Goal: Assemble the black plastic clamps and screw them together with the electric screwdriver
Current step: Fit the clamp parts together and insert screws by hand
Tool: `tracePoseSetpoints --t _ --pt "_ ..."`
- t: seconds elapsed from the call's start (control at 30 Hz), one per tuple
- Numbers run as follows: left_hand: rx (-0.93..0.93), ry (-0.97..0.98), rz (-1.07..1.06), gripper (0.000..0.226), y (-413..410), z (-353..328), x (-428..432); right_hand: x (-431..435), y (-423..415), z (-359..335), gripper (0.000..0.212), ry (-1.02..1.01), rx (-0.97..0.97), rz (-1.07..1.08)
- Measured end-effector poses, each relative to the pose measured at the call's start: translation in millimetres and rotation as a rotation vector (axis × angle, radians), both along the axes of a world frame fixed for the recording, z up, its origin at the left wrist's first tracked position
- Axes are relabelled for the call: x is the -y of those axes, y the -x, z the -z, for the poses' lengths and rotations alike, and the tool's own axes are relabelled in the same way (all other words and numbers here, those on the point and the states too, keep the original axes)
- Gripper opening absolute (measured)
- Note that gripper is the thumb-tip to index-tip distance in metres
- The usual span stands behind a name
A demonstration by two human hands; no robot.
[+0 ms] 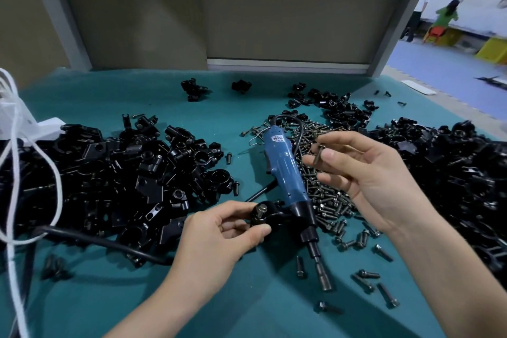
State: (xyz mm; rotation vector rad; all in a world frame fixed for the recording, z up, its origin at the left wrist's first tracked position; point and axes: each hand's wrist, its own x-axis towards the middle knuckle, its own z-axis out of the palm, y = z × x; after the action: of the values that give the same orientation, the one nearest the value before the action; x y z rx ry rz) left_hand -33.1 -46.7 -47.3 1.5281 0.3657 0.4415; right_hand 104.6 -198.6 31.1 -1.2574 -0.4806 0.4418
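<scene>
Glossy black plastic clamps (pixel 131 181), dull metal screws (pixel 326 200), matt teal cloth (pixel 247 107).

A table covered in teal cloth (pixel 137 296) carries a wide heap of black plastic clamp parts (pixel 109 181) at the left and a second black heap (pixel 452 173) at the right. Between them lies a blue-bodied electric screwdriver (pixel 285 170), bit pointing near, against a pile of dark metal screws (pixel 323 192). Loose screws (pixel 367 277) lie scattered near right, and a smaller clamp heap (pixel 337 107) sits far.

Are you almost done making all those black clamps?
Not nearly. Two far clamps sitting apart may be finished. The left hand holds a clamp with one screw in it; the right hand pinches a second screw. The screwdriver lies idle, and big piles of parts remain.
</scene>
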Motion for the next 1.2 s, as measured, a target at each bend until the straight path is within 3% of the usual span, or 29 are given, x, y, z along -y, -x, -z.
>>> tracePoseSetpoints --t 0.3,0.47,0.8,0.97,1.2 --pt "0.002 -0.002 -0.007 0.039 -0.9 1.8 -0.7 0.4 14.8 -4.5 0.018 0.037 0.158 0.001" --pt "0.010 0.021 0.001 0.038 -1.5 0.0 0.2 -9.4 23.8 10.8 0.024 0.339 0.401 0.029" --pt "0.018 0.010 -0.008 0.044 -1.5 2.9 -0.7 -16.9 24.6 28.9 0.023 0.493 0.661 -0.025" --pt "0.017 0.001 -0.005 0.044 -1.5 3.6 -1.4 -16.8 24.4 25.3 0.015 0.586 0.980 -0.018" --pt "0.019 -0.069 0.015 0.038 -1.2 3.6 -0.9 -12.8 17.7 13.7 0.009 0.737 0.967 -0.115"
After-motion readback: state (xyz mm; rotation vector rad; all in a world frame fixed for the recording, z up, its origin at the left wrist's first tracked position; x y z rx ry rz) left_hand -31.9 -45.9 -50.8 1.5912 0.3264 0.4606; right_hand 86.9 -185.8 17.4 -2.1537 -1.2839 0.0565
